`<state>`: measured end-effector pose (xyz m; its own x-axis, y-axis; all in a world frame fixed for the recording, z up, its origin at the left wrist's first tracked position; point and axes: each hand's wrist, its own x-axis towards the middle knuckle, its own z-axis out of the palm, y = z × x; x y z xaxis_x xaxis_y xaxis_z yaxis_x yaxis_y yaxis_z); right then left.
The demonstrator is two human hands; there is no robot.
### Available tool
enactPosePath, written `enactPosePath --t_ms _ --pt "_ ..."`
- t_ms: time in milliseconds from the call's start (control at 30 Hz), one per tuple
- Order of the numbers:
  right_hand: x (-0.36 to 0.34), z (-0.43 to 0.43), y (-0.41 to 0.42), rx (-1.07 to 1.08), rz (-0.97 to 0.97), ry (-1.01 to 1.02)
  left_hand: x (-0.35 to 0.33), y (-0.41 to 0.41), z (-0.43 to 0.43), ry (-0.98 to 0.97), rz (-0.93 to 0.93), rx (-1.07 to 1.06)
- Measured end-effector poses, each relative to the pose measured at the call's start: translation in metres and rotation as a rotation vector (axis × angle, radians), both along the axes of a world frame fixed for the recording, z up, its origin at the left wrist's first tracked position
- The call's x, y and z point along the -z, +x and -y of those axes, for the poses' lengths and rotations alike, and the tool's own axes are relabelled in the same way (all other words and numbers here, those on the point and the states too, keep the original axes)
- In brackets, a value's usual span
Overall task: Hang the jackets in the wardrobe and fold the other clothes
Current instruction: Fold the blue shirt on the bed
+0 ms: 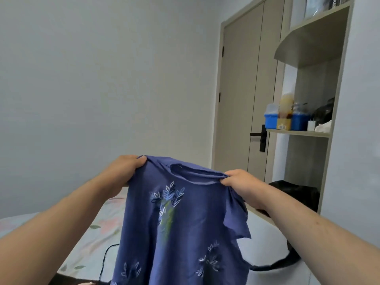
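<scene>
Here the person holds a blue-violet short-sleeved cotton top printed with pale leaf sprigs (185, 233) up in the air by its shoulders, over the bed with the pastel floral sheet (98, 229). The left hand (123, 171) has its fingers curled round the left shoulder of the garment, the thumb pressed on top of the cloth. The right hand (239, 183) pinches a gathered bunch of fabric at the right shoulder, just beside the neckline. The top hangs between the two hands, printed side towards the camera, and its hem runs out of view at the bottom edge.

This is no jacket, so the step in hand is probably folding. The cloth is thin and limp. The right sleeve is crumpled under the grip, and the neckline sags in a slack curve, so the garment is not yet squared. To fold it well, each hand would do better holding a shoulder seam at its outer end, drawing the top edge taut and level. A light shake should let the body drop straight. It could then be laid flat on the sheet, away from the thin black cord (104, 262) lying on the near left and the black strap (273, 264) on the white bedding (265, 241) to the right. The beige panelled door (240, 99) and the open shelf unit (308, 133) stand far right, well apart from the work.
</scene>
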<state>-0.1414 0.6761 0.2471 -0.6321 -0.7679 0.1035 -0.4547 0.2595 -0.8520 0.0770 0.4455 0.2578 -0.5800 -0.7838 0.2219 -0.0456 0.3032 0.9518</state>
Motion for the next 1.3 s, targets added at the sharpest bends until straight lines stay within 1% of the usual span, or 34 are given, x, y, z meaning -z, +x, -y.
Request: enactPosePath --t_ms 100,167,300,400,467,600,700,800,867,900,933,967,1000,1033,1100,1133,1167,1200,1300 --pt "-0.012 0.000 0.001 0.020 0.094 -0.126 -0.016 0.003 -0.003 -0.080 -0.014 -0.025" --pt "-0.022 -0.001 0.003 0.035 0.141 -0.196 -0.027 0.006 -0.005 -0.098 -0.018 -0.033" --pt "-0.044 -0.006 0.012 0.114 0.236 -0.306 -0.042 0.013 -0.007 -0.173 -0.009 -0.081" --pt "-0.060 -0.012 0.017 0.127 0.321 -0.285 -0.051 0.015 -0.009 -0.315 0.023 -0.139" --pt "-0.070 -0.019 0.024 0.084 0.366 -0.245 -0.057 0.015 -0.010 -0.408 0.049 -0.157" --pt "-0.086 -0.031 0.037 -0.022 0.395 -0.193 -0.069 0.014 -0.008 -0.571 0.102 -0.215" --pt "-0.095 -0.036 0.046 -0.047 0.397 -0.261 -0.075 0.013 -0.004 -0.682 0.176 -0.286" --pt "-0.104 -0.033 0.057 -0.061 0.365 -0.377 -0.070 0.009 -0.013 -0.765 0.363 -0.279" --pt "-0.111 -0.029 0.064 -0.066 0.250 -0.410 -0.061 0.003 -0.027 -0.829 0.511 -0.248" --pt "-0.114 -0.027 0.067 -0.060 0.178 -0.418 -0.057 0.000 -0.037 -0.853 0.544 -0.233" --pt "-0.117 -0.025 0.070 -0.060 0.118 -0.427 -0.052 -0.002 -0.048 -0.859 0.532 -0.215" --pt "-0.119 -0.023 0.072 -0.071 0.078 -0.436 -0.048 -0.003 -0.061 -0.839 0.471 -0.175" --pt "-0.121 -0.020 0.074 -0.090 0.059 -0.441 -0.044 -0.005 -0.075 -0.791 0.371 -0.091" --pt "-0.122 -0.017 0.077 -0.113 0.052 -0.441 -0.042 -0.007 -0.090 -0.711 0.253 0.051" --pt "-0.124 -0.013 0.082 -0.143 0.053 -0.431 -0.038 -0.011 -0.119 -0.467 0.039 0.446" --pt "-0.125 -0.011 0.084 -0.146 0.055 -0.430 -0.036 -0.015 -0.128 -0.344 -0.037 0.594" --pt "-0.125 -0.009 0.087 -0.146 0.059 -0.433 -0.034 -0.021 -0.134 -0.255 -0.085 0.665" --pt "-0.125 -0.008 0.088 -0.142 0.063 -0.441 -0.032 -0.027 -0.137 -0.202 -0.115 0.675" --pt "-0.121 -0.011 0.087 -0.128 0.077 -0.466 -0.031 -0.043 -0.140 -0.080 -0.235 0.583"
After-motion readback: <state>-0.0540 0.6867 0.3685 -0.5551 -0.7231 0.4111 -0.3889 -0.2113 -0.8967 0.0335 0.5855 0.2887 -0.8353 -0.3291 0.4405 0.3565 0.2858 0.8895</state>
